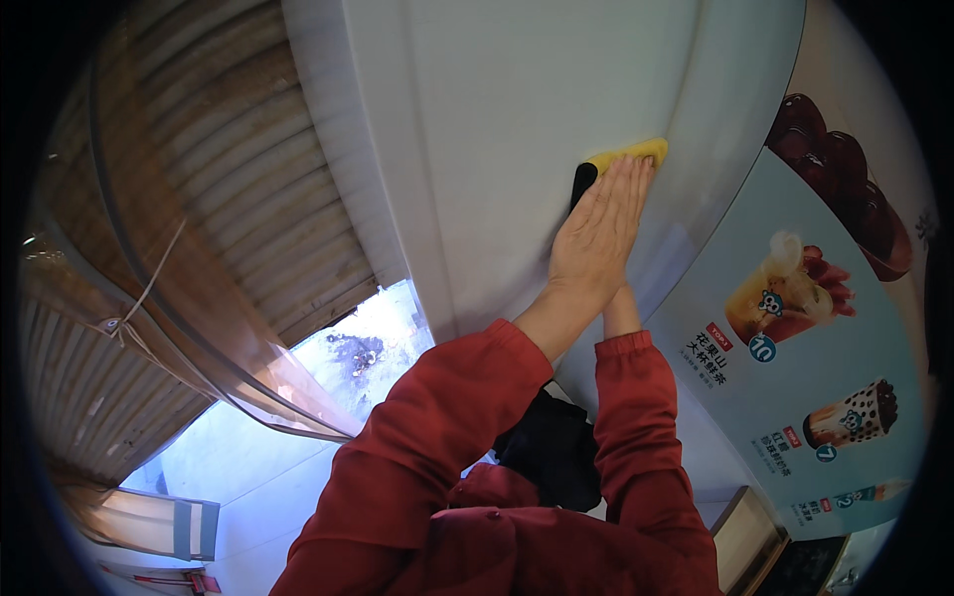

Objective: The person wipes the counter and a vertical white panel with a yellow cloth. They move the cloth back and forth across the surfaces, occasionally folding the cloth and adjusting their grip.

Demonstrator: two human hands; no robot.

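Fingers straight and together, my left hand [596, 231] presses a yellow squeegee card [626, 154] with a black edge [583, 182] against a smooth white panel [514, 112]. My right hand [620, 311] reaches up beneath the left one. Only its wrist shows; its fingers are hidden, so its hold on the card cannot be made out. Both forearms are stretched out in red sleeves. The panel has long vertical creases or seams, and its right side curves towards a pale blue drinks poster [715, 298].
Left of the panel hangs a corrugated metal shutter [246, 149], with bright floor [373, 343] showing below it. A clear plastic curtain [216, 290] tied with string hangs before the shutter. At lower right stands a wooden-edged board [734, 536]. Dark fabric [555, 447] lies below my arms.
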